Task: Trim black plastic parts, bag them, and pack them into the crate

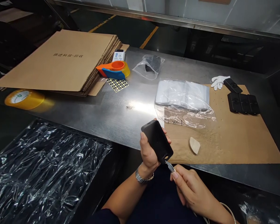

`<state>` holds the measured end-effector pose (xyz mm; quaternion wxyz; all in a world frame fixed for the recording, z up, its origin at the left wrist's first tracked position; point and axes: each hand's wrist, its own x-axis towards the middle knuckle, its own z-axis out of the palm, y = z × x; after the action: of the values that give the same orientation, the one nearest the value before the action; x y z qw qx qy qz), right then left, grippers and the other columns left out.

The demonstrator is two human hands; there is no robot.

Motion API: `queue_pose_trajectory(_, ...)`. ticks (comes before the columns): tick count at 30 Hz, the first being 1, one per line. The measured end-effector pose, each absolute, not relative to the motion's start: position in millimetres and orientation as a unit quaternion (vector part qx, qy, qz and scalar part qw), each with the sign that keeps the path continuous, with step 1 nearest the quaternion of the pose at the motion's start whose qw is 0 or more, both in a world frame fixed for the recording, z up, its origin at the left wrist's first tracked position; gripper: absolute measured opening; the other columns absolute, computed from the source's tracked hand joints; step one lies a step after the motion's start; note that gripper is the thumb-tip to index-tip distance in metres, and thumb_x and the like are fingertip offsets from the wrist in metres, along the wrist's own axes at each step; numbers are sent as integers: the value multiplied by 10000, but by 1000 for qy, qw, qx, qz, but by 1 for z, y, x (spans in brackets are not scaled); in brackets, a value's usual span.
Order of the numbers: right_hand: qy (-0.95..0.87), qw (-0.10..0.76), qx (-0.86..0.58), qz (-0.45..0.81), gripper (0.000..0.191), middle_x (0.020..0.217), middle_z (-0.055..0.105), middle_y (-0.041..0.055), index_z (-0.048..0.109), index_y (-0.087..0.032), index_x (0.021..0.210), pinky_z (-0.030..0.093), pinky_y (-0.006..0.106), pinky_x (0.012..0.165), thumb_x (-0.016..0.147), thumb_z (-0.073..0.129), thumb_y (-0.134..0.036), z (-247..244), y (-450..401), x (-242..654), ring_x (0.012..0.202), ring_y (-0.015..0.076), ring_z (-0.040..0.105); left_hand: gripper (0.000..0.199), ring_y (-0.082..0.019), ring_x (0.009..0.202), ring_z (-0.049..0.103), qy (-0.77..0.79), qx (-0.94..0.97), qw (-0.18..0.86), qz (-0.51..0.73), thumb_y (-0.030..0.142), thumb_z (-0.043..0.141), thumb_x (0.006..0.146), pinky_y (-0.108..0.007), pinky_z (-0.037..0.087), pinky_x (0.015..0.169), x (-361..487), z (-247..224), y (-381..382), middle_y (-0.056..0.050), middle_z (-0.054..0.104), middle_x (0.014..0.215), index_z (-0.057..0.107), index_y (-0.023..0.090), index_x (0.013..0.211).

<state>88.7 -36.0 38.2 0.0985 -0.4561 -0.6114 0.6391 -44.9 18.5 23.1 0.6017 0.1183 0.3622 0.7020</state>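
I've got one feed, head-worn, wide, facing forward and down across a brushed grey metal workbench [112,118]. Bare left hand [150,151] and bare right hand [193,189] sit close to the lens, low in frame. Flat brown cardboard stack [60,67] farther off, upper left; dark green, yellow-lined floor [128,30] beyond. Workbench edges slope down rightward in my view.

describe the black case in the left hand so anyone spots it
Find the steel table, then the brown cardboard sheet on its right. By the sheet's near left corner, the left hand, with a metal wristband, holds the black case. Unlike the four black pieces lying farther right, it is gripped, a knife at its near end.
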Motion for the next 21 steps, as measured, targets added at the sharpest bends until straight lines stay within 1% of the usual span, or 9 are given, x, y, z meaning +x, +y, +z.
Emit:
queue_pose_trajectory(8,-623,86,-462,626,337,367,357,-102,408,-204,746,333,162,428,951,251,-421,38,-36,89,327,60,376,505,-128,530,557,366,122,588,711,617,497,718,-237,455,468,-44,20,18,-1,590,729,578,237,1041)
queue_pose_trajectory(14,-612,88,-451,644,342,368,374,-103,417,-197,762,308,145,393,949,254,-433,37,-35,87,313,49,365,515,-132,531,565,369,129,577,717,631,495,712,-246,462,479,-44,20,18,-1,596,734,584,236,1031)
queue_pose_trajectory(18,-597,88,-440,665,348,364,372,-107,444,-187,817,316,146,393,952,236,-430,36,-34,87,305,49,365,504,-129,528,556,371,120,567,725,643,468,719,-241,453,475,-43,21,18,6,587,728,583,253,1017)
queue_pose_trajectory(20,-621,101,-450,633,329,390,402,-95,470,-181,855,336,161,413,959,237,-389,37,-35,88,333,60,399,483,-129,524,550,375,108,549,739,633,441,736,-241,446,470,-43,23,19,10,580,712,582,260,1008)
queue_pose_trajectory(21,-653,116,-462,588,306,423,438,-78,488,-176,880,345,175,427,959,249,-351,38,-36,88,363,70,428,472,-131,520,549,378,102,534,749,627,430,743,-242,445,470,-43,24,20,13,577,700,582,262,1000)
